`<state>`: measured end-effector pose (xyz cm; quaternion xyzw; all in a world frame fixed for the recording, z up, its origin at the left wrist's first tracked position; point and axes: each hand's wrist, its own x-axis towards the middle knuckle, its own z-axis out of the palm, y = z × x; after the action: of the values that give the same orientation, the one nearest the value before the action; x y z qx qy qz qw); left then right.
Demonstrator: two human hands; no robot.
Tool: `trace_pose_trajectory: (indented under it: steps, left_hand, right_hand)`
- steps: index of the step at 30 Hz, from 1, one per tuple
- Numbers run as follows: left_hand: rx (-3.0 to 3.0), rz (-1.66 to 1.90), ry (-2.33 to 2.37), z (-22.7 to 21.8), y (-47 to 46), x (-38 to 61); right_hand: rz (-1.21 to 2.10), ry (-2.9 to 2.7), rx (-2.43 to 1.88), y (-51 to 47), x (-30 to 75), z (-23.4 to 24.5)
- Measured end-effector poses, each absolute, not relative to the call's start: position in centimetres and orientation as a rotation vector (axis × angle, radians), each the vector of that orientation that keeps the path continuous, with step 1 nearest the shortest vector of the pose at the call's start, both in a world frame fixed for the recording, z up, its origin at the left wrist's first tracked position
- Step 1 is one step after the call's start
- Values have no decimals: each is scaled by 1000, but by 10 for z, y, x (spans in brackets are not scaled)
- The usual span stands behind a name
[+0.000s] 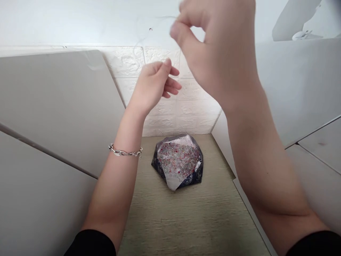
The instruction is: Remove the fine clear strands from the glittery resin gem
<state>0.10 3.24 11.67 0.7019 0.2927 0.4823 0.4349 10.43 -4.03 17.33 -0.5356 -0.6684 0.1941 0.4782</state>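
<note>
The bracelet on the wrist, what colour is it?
Silver: the chain bracelet on the left wrist, seen in the head view.

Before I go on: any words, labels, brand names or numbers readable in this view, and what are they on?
None: no readable text anywhere in the head view.
The dark paper tray of small beads has a pale pattern, no letters.
The chain bracelet, white brick wall and grey panels are unmarked.
The left hand and right hand pinch a thin clear thread, which bears nothing.

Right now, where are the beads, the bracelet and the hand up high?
beads [179, 161], head view, middle of the pile.
bracelet [125, 152], head view, chain on the left wrist.
right hand [221, 53], head view, back of the hand.
</note>
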Motion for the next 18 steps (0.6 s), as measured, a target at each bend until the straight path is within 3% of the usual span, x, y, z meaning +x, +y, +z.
trace_pose_trajectory:
  steps: [3,6,11,18]
  left_hand:
    - [1699,1327,592,127,29,-2]
    - [1751,1368,502,130,26,-4]
    - [1928,1371,546,125,18,-4]
    - [1964,1322,600,131,16,-6]
  right_hand:
    - [-148,-1656,-1359,-40,121,150]
    - [104,-1624,-1538,-36,130,118]
    - [294,-1402,-1296,-25,134,71]
    - [37,-1047,-1185,-22,134,34]
